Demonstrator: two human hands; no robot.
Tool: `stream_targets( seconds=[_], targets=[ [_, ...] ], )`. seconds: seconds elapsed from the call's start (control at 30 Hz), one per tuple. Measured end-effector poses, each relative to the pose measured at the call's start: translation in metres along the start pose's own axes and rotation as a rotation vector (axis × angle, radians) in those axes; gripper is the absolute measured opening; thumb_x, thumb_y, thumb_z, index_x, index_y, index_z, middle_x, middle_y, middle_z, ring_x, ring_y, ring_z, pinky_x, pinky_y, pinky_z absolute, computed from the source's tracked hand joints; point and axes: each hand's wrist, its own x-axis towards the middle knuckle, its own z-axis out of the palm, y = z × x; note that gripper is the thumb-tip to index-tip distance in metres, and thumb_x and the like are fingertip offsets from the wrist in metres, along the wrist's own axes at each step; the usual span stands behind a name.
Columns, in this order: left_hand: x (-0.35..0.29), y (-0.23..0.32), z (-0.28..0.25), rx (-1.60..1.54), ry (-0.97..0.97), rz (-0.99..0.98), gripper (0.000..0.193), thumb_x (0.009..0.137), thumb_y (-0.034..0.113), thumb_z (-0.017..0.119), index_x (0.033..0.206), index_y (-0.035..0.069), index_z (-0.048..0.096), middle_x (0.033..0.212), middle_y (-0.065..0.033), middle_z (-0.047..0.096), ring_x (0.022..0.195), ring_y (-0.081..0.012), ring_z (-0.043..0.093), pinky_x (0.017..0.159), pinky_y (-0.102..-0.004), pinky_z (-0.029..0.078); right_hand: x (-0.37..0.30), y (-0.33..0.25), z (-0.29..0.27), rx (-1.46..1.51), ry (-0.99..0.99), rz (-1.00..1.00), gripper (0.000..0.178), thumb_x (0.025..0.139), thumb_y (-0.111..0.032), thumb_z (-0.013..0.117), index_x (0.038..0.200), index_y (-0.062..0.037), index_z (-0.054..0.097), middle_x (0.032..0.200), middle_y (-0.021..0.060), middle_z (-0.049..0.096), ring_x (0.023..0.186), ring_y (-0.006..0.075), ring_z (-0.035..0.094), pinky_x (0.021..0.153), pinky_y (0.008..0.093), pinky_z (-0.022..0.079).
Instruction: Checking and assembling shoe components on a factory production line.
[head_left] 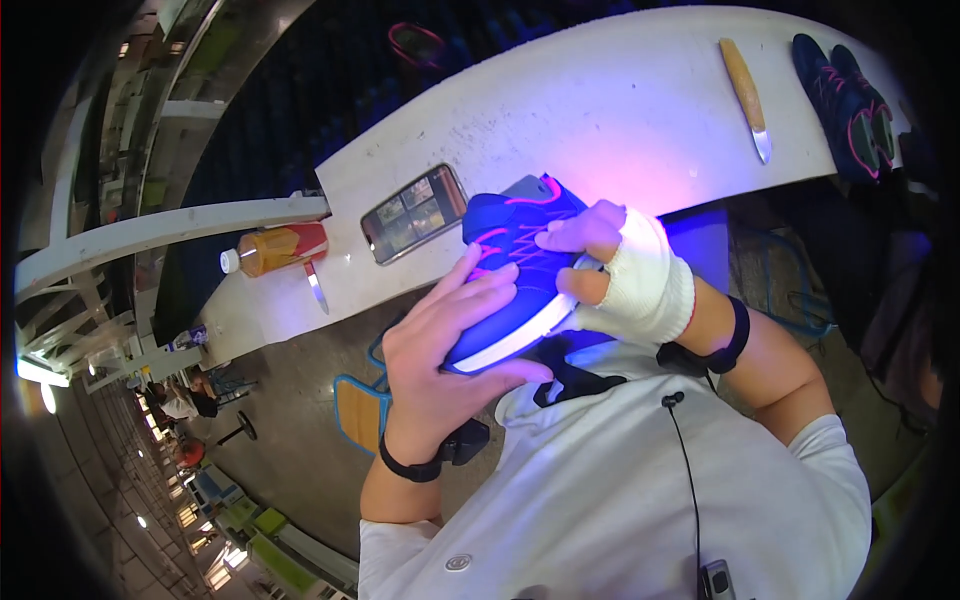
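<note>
I hold a dark blue sports shoe (pixel 515 262) with pink laces and a white sole in front of my chest, over the edge of a white table (pixel 600 110). My left hand (pixel 440 345) wraps the sole and side from below, thumb under the white sole. My right hand (pixel 620 265), wearing a white fingerless wrap, grips the shoe's other end, with its fingers on the laces. Both wrists wear black bands.
On the table lie a smartphone (pixel 413 213) with a lit screen, a wooden-handled knife (pixel 746 95), a smaller blade (pixel 316 285), an orange bottle (pixel 275 250) on its side, and a second dark blue and pink shoe (pixel 845 105) at the far right. A blue-framed stool (pixel 360 410) stands below.
</note>
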Motion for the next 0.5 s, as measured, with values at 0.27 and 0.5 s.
stream_targets(
  seconds=[0.27,0.5],
  targets=[
    [-0.004,-0.01,0.004,-0.064,0.063,-0.023,0.066,0.06,0.031,0.103,0.112,-0.001,0.077,0.114,-0.0197,0.08,0.117,-0.0363,0.075,0.118,-0.0566,0.048,0.005,0.003,0.005,-0.059,-0.021,-0.042,0.045,0.059,-0.024,0.087,0.097,-0.014,0.064,0.112,0.0112,0.073,0.09,0.0307,0.07,0.066,0.0431,0.057],
    [-0.014,-0.018,0.004,-0.081,0.111,-0.035,0.045,0.066,0.008,0.098,0.105,0.002,0.078,0.108,-0.0189,0.081,0.11,-0.0375,0.077,0.117,-0.059,0.048,0.012,-0.002,-0.011,-0.03,-0.233,0.06,0.042,0.069,-0.038,0.085,0.093,-0.0091,0.067,0.107,0.0129,0.071,0.093,0.0323,0.07,0.071,0.0448,0.058]
  ],
)
